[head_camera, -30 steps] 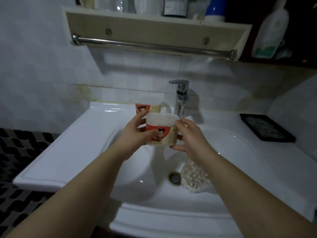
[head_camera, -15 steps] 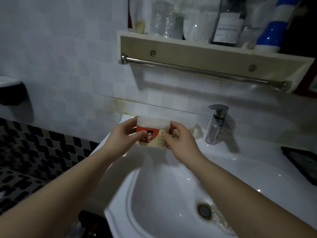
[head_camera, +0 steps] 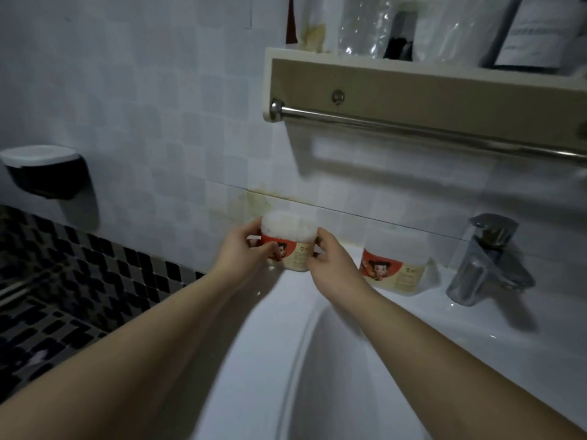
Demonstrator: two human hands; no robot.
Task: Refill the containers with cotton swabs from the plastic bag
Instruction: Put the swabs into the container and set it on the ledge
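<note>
The swab-filled container (head_camera: 290, 246) has moved from above the basin to the sink ledge (head_camera: 476, 338), left hand (head_camera: 238, 252) and right hand (head_camera: 333, 268) fingers clamped round it; seemingly landing beside the second container (head_camera: 394, 265), refill done.

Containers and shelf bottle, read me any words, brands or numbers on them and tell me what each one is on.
None can be read.
Held container: red cartoon label, print too blurred.
Second container: same label, print too blurred.
Shelf bottle: white label, lines of print too small.
</note>
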